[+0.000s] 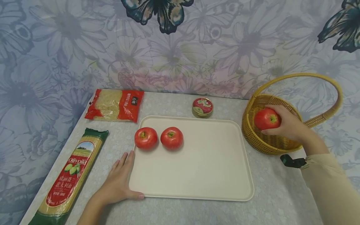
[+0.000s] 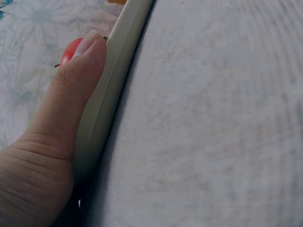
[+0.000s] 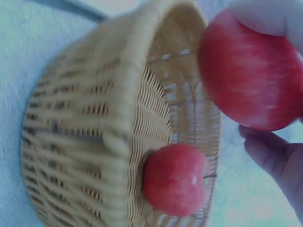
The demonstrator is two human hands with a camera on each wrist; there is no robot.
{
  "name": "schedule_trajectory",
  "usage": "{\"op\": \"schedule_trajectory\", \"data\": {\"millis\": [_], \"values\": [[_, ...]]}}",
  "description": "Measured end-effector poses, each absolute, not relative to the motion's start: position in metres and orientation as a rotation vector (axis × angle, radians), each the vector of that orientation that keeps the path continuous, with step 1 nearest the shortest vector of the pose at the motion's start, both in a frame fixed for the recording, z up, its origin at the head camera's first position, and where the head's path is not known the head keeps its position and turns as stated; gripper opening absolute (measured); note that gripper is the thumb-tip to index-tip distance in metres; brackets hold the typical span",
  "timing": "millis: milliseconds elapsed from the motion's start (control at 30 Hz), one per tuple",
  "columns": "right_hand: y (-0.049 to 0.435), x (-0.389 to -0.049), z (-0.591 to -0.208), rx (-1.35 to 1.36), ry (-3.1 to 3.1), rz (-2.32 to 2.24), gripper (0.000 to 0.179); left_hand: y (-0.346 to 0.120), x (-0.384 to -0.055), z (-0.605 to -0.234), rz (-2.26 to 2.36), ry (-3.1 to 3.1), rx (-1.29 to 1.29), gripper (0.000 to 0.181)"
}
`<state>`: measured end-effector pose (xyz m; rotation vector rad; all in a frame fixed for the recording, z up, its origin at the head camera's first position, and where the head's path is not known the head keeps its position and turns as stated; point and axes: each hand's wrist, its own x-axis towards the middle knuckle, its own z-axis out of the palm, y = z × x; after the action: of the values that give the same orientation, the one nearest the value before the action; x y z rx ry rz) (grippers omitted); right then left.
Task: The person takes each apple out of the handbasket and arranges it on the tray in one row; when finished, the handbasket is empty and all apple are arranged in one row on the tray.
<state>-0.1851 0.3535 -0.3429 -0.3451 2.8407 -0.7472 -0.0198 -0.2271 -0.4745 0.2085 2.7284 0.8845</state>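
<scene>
One packet (image 1: 70, 175) reads "Olivoilà"; right fingers (image 1: 279, 110) grip an apple (image 1: 264, 119).

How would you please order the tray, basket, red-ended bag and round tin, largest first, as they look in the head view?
Tray
Basket, handle included
Red-ended bag
Round tin

"What could you read?"
"'Olivoilà' stood on the long pack (image 1: 69, 178) at near left, with '意大利面' lower down."
"And the far-left red bag (image 1: 116, 105)?"
"Its print was too small."
</scene>
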Motion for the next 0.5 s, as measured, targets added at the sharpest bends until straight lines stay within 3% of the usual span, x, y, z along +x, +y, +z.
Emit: {"op": "schedule_trajectory", "data": {"millis": [500], "values": [[0.273,-0.16,-0.332,-0.639,2.957,-0.93,0.086,-0.228,-0.02,-0.476,0.876,2.73,0.213,0.153]]}}
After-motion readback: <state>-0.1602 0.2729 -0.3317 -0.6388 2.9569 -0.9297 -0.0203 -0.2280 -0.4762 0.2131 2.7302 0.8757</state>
